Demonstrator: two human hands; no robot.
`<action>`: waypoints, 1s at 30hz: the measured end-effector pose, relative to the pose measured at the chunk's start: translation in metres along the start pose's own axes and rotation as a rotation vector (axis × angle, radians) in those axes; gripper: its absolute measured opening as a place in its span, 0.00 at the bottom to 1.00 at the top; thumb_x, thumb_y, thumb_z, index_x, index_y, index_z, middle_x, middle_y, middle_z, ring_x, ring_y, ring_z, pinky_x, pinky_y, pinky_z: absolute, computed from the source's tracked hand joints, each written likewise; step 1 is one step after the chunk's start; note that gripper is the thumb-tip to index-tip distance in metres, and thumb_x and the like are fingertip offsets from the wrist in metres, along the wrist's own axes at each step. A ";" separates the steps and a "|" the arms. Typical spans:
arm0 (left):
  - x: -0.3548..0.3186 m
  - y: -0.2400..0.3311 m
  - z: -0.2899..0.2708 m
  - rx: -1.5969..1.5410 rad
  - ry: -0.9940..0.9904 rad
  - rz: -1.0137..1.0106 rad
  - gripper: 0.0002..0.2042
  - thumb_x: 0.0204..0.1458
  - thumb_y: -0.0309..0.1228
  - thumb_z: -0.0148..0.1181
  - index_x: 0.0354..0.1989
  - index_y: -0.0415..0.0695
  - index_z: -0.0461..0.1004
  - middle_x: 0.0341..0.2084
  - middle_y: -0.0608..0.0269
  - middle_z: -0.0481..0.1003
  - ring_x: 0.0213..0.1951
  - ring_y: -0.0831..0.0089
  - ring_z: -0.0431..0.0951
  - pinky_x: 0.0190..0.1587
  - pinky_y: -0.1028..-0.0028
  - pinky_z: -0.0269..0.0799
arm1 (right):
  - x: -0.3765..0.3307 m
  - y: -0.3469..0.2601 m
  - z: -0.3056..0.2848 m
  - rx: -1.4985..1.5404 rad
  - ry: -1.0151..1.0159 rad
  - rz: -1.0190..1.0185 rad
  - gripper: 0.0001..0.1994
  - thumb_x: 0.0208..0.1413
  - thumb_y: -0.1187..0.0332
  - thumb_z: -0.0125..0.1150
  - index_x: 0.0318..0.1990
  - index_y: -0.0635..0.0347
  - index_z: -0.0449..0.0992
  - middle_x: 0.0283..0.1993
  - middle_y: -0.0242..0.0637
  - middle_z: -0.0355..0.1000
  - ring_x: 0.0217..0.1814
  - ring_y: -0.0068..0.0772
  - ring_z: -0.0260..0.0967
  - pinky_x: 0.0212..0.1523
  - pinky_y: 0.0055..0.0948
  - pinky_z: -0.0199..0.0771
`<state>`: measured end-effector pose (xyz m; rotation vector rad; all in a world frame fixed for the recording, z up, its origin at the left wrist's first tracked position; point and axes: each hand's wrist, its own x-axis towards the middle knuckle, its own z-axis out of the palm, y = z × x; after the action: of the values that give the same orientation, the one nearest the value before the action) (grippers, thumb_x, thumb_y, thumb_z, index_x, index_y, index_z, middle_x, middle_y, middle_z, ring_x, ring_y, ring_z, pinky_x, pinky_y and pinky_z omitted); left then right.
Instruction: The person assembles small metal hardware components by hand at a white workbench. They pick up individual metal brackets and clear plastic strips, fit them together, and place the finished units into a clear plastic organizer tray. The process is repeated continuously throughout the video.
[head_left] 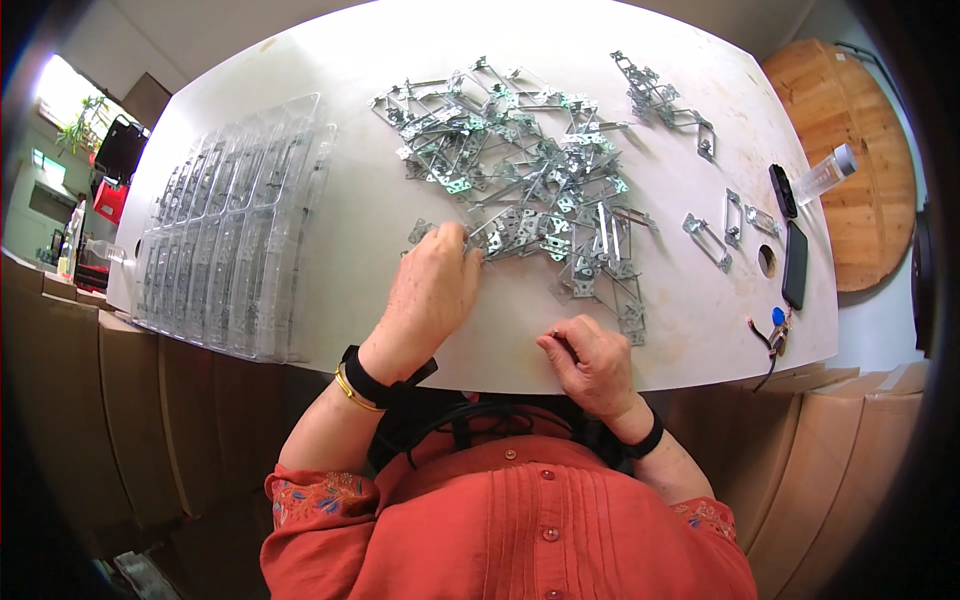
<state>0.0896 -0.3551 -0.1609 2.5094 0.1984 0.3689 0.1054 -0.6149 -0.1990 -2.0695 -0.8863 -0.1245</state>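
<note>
A tangled heap of thin silvery metal brackets (540,180) lies on the white table before me. At the heap's near left edge my left hand (430,285) has its fingers pinched on a metal bracket (418,232), which is partly hidden by the fingertips. Close to the table's front edge, my right hand (590,365) is curled, thumb pressed to the forefinger. Something small and dark may be between those fingertips, but I cannot make it out.
Clear plastic trays (225,230) with rows of metal parts stand at the left. A smaller bracket cluster (655,95) and a few loose brackets (707,242) lie to the right. Beyond them are a black phone (795,265), a clear bottle (825,175) and a table hole (767,261).
</note>
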 end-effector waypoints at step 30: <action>0.036 -0.009 -0.008 -0.412 -0.079 -0.215 0.03 0.65 0.23 0.65 0.39 0.36 0.79 0.27 0.67 0.78 0.28 0.81 0.75 0.30 0.75 0.71 | -0.002 0.004 0.000 -0.015 -0.013 -0.012 0.07 0.63 0.68 0.76 0.40 0.56 0.80 0.34 0.38 0.78 0.30 0.46 0.79 0.30 0.41 0.76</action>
<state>0.1203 -0.3351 -0.1519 2.0690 0.3221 0.1985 0.1064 -0.6175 -0.2028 -2.0813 -0.9081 -0.1246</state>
